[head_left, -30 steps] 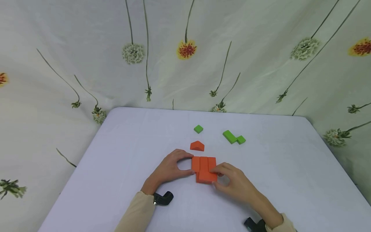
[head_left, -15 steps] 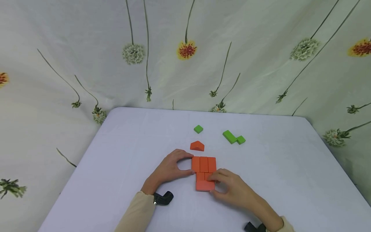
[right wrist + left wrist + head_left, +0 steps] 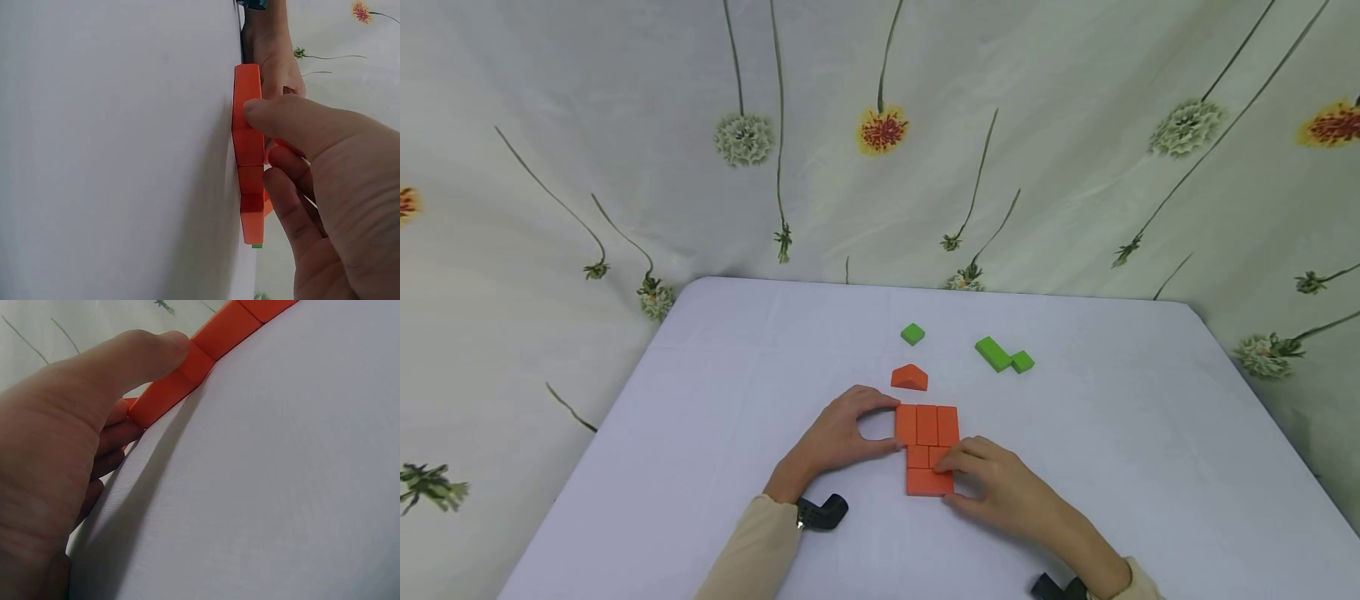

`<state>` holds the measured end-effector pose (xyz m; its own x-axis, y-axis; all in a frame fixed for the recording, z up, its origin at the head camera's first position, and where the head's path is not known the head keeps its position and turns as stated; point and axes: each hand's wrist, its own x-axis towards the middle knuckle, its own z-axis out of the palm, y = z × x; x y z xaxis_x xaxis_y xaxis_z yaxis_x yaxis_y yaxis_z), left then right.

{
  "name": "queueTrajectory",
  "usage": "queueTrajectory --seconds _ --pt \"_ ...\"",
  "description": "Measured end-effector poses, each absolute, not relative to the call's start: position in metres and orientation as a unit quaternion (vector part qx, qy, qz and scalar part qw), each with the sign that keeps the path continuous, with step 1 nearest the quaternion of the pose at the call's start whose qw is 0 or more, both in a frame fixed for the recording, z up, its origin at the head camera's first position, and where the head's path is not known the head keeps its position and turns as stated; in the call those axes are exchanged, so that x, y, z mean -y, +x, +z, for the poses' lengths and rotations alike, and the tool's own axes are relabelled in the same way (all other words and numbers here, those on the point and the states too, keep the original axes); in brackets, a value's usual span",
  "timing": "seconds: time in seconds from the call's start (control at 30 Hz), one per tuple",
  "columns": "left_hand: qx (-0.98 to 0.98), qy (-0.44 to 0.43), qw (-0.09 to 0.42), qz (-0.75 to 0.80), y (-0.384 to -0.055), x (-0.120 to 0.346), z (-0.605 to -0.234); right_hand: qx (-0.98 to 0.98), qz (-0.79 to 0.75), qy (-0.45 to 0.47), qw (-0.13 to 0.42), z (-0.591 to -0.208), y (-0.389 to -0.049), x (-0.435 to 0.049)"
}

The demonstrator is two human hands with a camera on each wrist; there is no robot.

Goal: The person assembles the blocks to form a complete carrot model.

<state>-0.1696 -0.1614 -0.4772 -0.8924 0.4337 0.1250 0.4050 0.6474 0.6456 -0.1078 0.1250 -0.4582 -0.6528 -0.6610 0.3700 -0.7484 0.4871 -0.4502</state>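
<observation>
Flat orange blocks lie edge to edge on the white-covered table. Three oblong ones form the far row: a left block (image 3: 906, 423), a middle block (image 3: 927, 425) and a right block (image 3: 947, 423). Nearer are two smaller orange blocks, the left one (image 3: 917, 456) in plain sight, then a crosswise front block (image 3: 921, 482). My left hand (image 3: 835, 432) holds the left block (image 3: 164, 397) lengthwise between thumb and fingers. My right hand (image 3: 1003, 479) pinches the front block (image 3: 246, 81) at its right end, thumb on the near side; its fingers partly cover the right small block.
An orange triangular block (image 3: 909, 378) lies just beyond the far row. Farther back are a green square block (image 3: 913, 334), a green oblong block (image 3: 994, 354) and a small green block (image 3: 1022, 362) touching it. A flower-printed cloth (image 3: 1075, 167) hangs behind the table.
My right hand has drawn the crosswise front block toward me, off the blocks it overlapped, and it now lies flat against the two small ones. My left hand has stayed still.
</observation>
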Motion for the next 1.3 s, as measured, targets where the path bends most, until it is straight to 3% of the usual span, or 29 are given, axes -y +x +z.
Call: queueTrajectory --seconds 0.6,1.1,1.3 --pt "-0.905 0.231 0.024 0.356 -0.169 0.161 -0.475 0.881 0.289 0.374 0.027 -0.445 -0.118 -0.122" --pt "-0.904 0.228 0.028 0.359 -0.17 0.161 -0.476 0.876 0.37 0.304 0.063 -0.437 -0.173 -0.113" --pt "-0.905 0.229 0.028 0.359 -0.17 0.162 -0.477 0.885 0.385 0.257 0.052 -0.439 -0.191 -0.105"
